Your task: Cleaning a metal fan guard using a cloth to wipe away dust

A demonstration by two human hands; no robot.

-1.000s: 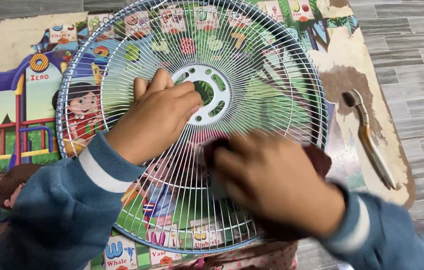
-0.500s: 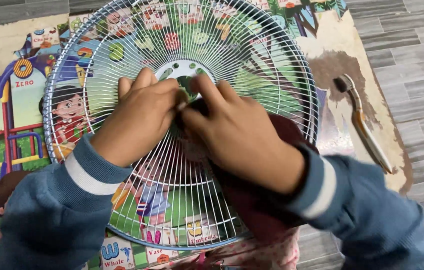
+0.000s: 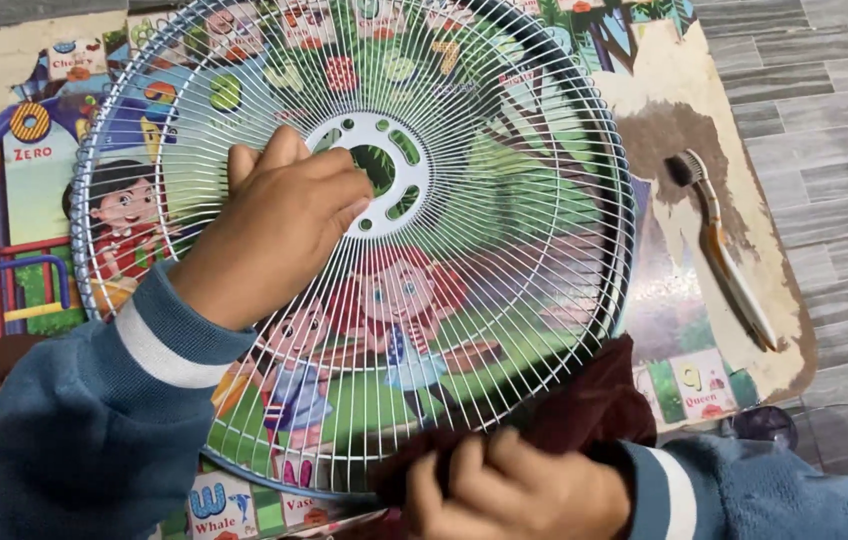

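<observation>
- Your left hand (image 3: pixel 279 225), centre-left of frame: palm down, fingers loosely bent, pressed flat on the wire fan guard (image 3: pixel 504 300) beside its white hub (image 3: pixel 394 165); not gripping anything.
- Your right hand (image 3: pixel 514 490), bottom centre: closed round a dark red cloth (image 3: pixel 584 415), at the guard's lower rim.
- Guard fills centre & upper frame, lying on a colourful picture mat (image 3: pixel 4 190).
- Brush (image 3: pixel 729 250) at right edge of mat, well apart from both hands.

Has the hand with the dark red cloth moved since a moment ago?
Yes. The right hand with the cloth has slid from the white hub down to the fan guard's near rim.
</observation>
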